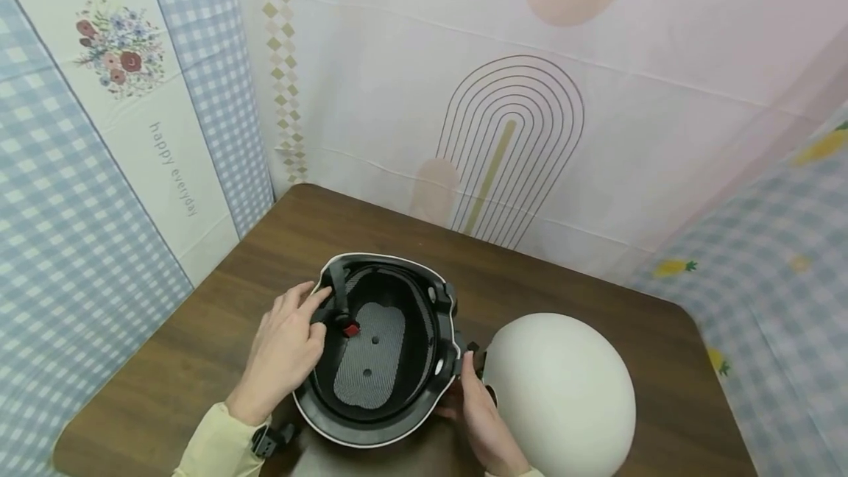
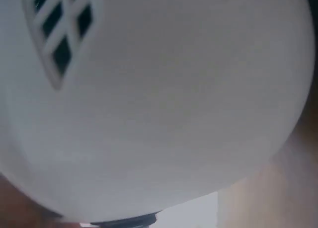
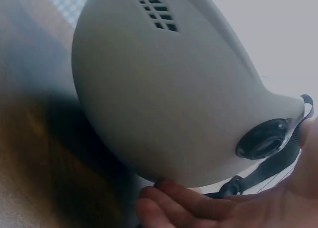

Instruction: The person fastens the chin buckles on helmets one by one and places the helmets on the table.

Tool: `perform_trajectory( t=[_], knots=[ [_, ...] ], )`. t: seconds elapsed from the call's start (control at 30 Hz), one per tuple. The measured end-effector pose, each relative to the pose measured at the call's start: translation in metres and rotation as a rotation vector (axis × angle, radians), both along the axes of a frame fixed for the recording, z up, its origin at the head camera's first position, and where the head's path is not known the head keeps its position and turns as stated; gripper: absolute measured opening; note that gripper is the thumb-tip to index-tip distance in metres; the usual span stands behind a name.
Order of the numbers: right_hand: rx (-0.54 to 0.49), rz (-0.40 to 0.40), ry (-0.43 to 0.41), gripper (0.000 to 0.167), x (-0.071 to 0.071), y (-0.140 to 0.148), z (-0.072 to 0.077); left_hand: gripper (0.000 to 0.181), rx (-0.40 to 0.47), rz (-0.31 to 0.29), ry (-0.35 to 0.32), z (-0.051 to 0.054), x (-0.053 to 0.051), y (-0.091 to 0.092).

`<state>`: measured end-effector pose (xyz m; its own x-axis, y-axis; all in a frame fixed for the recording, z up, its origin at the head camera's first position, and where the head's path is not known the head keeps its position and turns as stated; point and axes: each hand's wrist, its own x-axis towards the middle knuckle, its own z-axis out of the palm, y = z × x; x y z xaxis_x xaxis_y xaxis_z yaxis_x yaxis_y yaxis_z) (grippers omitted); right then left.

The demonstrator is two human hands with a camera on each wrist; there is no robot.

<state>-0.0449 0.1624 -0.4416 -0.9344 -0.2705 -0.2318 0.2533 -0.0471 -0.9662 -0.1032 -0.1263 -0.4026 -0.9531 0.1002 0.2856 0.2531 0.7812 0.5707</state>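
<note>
A white helmet [image 1: 375, 352] is tipped with its black-lined opening toward the head camera, showing a grey mesh pad and a red strap buckle [image 1: 349, 327]. My left hand [image 1: 285, 348] grips its left rim, index finger and thumb over the edge near the strap. At the right rim, my right hand [image 1: 486, 418] holds the helmet, thumb up by the black strap and fingers underneath. The right wrist view shows those fingers [image 3: 184, 205] under the white shell, below a round black fitting [image 3: 263, 138]. The shell [image 2: 174, 104] fills most of the left wrist view.
A second white helmet [image 1: 563, 396], dome up, stands on the brown wooden table [image 1: 530, 278] just right of my right hand. Patterned cloths [image 1: 371, 72] hang behind and at both sides of the table. A black band [image 1: 265, 440] circles my left wrist.
</note>
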Motion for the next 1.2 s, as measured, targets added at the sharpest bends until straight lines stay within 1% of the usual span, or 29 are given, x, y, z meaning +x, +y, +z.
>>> perform_trajectory(
  t=[0.07, 0.17, 0.23, 0.3, 0.4, 0.5, 0.57, 0.6, 0.7, 0.77, 0.83, 0.93, 1.07, 1.13, 1.2],
  knots=[
    [-0.028, -0.017, 0.030, 0.072, -0.001, 0.000, -0.002, 0.048, -0.052, -0.019, 0.058, 0.002, -0.001, 0.003],
    [-0.080, -0.067, 0.058, 0.065, -0.002, 0.000, -0.003, 0.047, -0.138, -0.052, 0.176, 0.005, -0.002, 0.010],
    [-0.108, -0.098, 0.072, 0.065, -0.004, 0.001, -0.002, 0.046, -0.180, -0.079, 0.259, 0.004, -0.004, 0.016],
    [-0.125, -0.121, 0.074, 0.066, -0.006, 0.003, -0.001, 0.045, -0.211, -0.108, 0.324, 0.001, -0.006, 0.022],
    [-0.150, -0.115, 0.065, 0.066, -0.008, 0.005, -0.001, 0.044, -0.241, -0.125, 0.400, -0.004, -0.008, 0.028],
    [-0.176, -0.082, 0.011, 0.070, -0.012, 0.007, -0.004, 0.046, -0.257, -0.130, 0.451, -0.010, -0.010, 0.032],
    [-0.183, -0.048, -0.029, 0.074, -0.015, 0.007, -0.007, 0.048, -0.262, -0.150, 0.465, -0.013, -0.010, 0.034],
    [-0.190, -0.031, -0.050, 0.077, -0.017, 0.007, -0.010, 0.050, -0.263, -0.164, 0.460, -0.015, -0.009, 0.035],
    [-0.223, 0.003, -0.084, 0.077, -0.020, 0.005, -0.016, 0.054, -0.280, -0.204, 0.431, -0.020, -0.006, 0.039],
    [-0.241, 0.014, -0.089, 0.074, -0.022, 0.005, -0.019, 0.055, -0.288, -0.207, 0.405, -0.022, -0.004, 0.041],
    [-0.254, 0.004, -0.094, 0.074, -0.025, 0.006, -0.021, 0.056, -0.285, -0.189, 0.382, -0.024, -0.002, 0.043],
    [-0.247, -0.018, -0.087, 0.076, -0.030, 0.008, -0.023, 0.056, -0.272, -0.140, 0.358, -0.026, -0.002, 0.046],
    [-0.229, -0.099, -0.033, 0.080, -0.035, 0.011, -0.020, 0.053, -0.278, -0.090, 0.351, -0.027, -0.004, 0.048],
    [-0.221, -0.157, 0.002, 0.079, -0.036, 0.012, -0.016, 0.053, -0.282, -0.071, 0.350, -0.027, -0.005, 0.049],
    [-0.204, -0.197, 0.042, 0.075, -0.035, 0.015, -0.009, 0.053, -0.273, -0.053, 0.341, -0.027, -0.005, 0.051]
  ],
)
